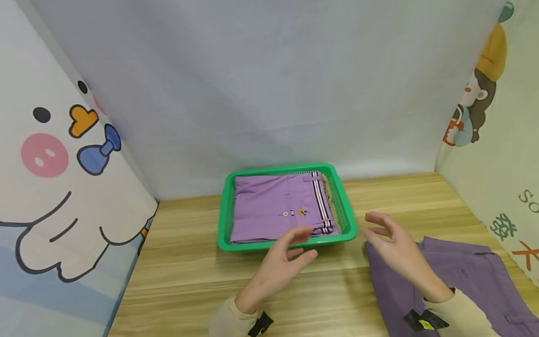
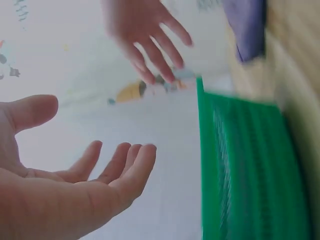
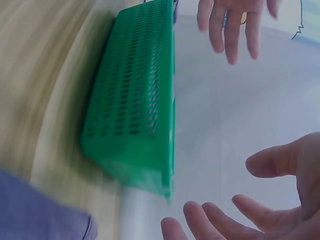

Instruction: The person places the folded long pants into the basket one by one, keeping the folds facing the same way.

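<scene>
A green plastic basket (image 1: 223,220) with perforated sides stands toward the back of the table. Folded purple pants (image 1: 261,201) with a striped waistband lie inside it, over a tan cloth (image 1: 327,189) that peeks out at the right. My left hand (image 1: 280,267) hovers by the basket's front edge, fingers loosely bent, holding nothing. To the right of the basket, my right hand (image 1: 397,252) is raised with relaxed fingers and nothing in it. Beneath the right hand, darker purple pants (image 1: 467,276) lie on the table, partly hidden by that hand and forearm.
The wood-grain table (image 1: 181,281) meets a pale cloth backdrop (image 1: 269,93) behind the basket. A printed cartoon panel (image 1: 54,201) borders the left side, and another printed panel (image 1: 488,178) borders the right.
</scene>
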Demonstrator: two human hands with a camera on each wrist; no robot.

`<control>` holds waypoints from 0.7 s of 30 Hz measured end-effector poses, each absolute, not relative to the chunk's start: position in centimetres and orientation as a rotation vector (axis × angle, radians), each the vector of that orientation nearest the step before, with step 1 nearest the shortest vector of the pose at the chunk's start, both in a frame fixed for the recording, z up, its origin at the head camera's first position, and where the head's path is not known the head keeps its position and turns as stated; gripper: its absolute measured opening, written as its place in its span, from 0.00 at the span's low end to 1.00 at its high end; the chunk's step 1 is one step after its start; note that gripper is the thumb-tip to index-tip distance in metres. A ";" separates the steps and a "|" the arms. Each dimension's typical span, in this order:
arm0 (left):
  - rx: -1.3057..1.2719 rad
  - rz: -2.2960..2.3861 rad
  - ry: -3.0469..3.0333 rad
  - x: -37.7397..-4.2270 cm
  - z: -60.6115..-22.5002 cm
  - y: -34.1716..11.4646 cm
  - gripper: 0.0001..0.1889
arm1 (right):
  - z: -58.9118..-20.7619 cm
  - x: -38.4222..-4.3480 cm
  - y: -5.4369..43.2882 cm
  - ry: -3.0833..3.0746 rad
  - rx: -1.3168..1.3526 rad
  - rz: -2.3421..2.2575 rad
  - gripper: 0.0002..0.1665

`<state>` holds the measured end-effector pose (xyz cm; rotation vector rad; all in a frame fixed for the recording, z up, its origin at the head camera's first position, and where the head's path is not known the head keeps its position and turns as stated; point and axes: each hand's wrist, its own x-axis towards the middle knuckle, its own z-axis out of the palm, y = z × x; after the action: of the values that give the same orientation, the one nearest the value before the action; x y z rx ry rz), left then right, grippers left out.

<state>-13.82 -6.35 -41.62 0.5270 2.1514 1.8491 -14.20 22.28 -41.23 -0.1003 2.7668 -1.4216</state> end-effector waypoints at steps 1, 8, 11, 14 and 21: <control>0.521 1.873 2.088 -13.5 -41.8 -6.0 0.26 | -41.5 -13.8 22.8 2.789 -0.086 -1.398 0.33; 0.432 1.884 1.844 -12.0 -43.7 -3.7 0.28 | -44.0 -12.5 28.0 2.874 0.051 -1.120 0.37; 0.352 1.882 1.766 -11.7 -44.7 -3.0 0.28 | -44.9 -12.4 30.6 2.834 0.139 -0.992 0.40; 0.274 1.882 1.702 -11.5 -45.8 -2.2 0.28 | -46.1 -12.1 33.5 2.818 0.206 -0.866 0.44; 0.160 1.828 1.585 -11.5 -48.4 -0.4 0.29 | -49.2 -10.5 38.7 2.889 0.380 -0.648 0.44</control>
<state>-11.54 -0.37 -48.45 0.1596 1.5848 1.8280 -10.49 38.73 -49.20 0.3804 2.8886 -0.6476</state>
